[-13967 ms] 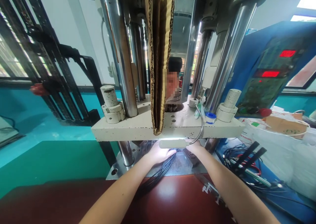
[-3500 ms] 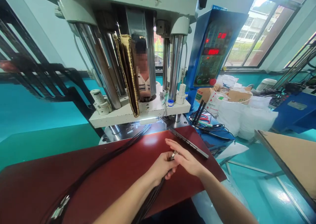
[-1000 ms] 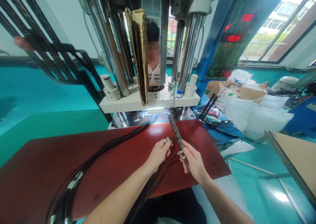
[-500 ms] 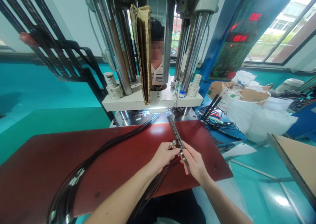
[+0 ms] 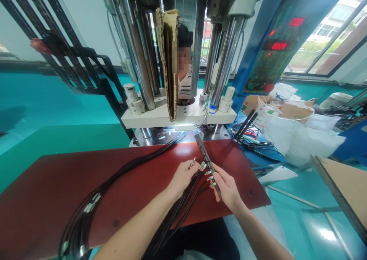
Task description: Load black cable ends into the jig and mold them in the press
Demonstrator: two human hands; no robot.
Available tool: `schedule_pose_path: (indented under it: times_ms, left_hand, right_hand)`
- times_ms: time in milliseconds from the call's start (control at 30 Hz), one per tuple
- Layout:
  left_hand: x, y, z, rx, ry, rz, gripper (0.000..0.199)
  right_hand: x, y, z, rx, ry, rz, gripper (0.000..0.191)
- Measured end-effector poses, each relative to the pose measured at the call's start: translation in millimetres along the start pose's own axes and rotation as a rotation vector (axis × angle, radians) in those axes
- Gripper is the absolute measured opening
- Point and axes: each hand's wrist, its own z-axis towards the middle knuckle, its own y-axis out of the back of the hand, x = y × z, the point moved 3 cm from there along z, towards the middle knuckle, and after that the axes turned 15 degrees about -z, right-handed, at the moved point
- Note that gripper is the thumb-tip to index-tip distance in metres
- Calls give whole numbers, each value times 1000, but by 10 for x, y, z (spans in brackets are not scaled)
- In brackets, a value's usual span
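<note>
My right hand (image 5: 226,183) is closed around the lower part of a long dark slotted metal bar (image 5: 203,148), which points up and away toward the press. Several silvery cable connectors (image 5: 210,177) sit along the bar's left side, and black cables (image 5: 186,202) trail from them down toward my lap. To the left of the bar, my left hand (image 5: 183,176) pinches a cable with a small metal connector (image 5: 192,162) at its tip. That connector stands a little apart from the bar. The lower fingers of my left hand are partly hidden.
A press with a white plate (image 5: 183,119) stands behind the red-brown table (image 5: 137,191). A bundle of black cables (image 5: 114,176) curves across the table's left side. On the right are a control panel (image 5: 266,57), white sacks (image 5: 298,137) and tangled cables (image 5: 255,141).
My left hand has moved left, away from the bar, with a connector in its fingers. Another connector now shows at the bar where my left fingers were. My right hand keeps its hold.
</note>
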Motion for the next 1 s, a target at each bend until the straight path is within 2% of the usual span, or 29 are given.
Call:
schedule_pose_path:
  times_ms: [167, 300, 533, 633, 700, 800, 867, 1000]
  left_hand:
    - [40, -67, -28, 27, 28, -63, 32]
    - [30, -104, -23, 56, -21, 42, 24]
    - [38, -16, 34, -93, -31, 86, 21]
    - [0, -25, 16, -135, -86, 126, 20]
    - [-46, -56, 0, -99, -100, 143, 20]
    - [-105, -138, -21, 82, -65, 159, 21]
    - [-130, -168, -29, 153, -48, 165, 18]
    - [-158, -156, -41, 118, -88, 271, 15]
  right_hand:
    - [34, 1, -3, 5, -11, 27, 50]
    - [65, 7, -10, -1, -29, 13, 52]
    - [55, 12, -12, 18, -40, 39, 49]
    - [40, 12, -8, 20, -38, 47, 49]
    - [29, 11, -5, 24, -33, 42, 49]
    - [17, 12, -2, 28, -30, 18, 49]
    - [15, 15, -2, 26, -38, 5, 49]
    - [29, 16, -6, 25, -52, 7, 53]
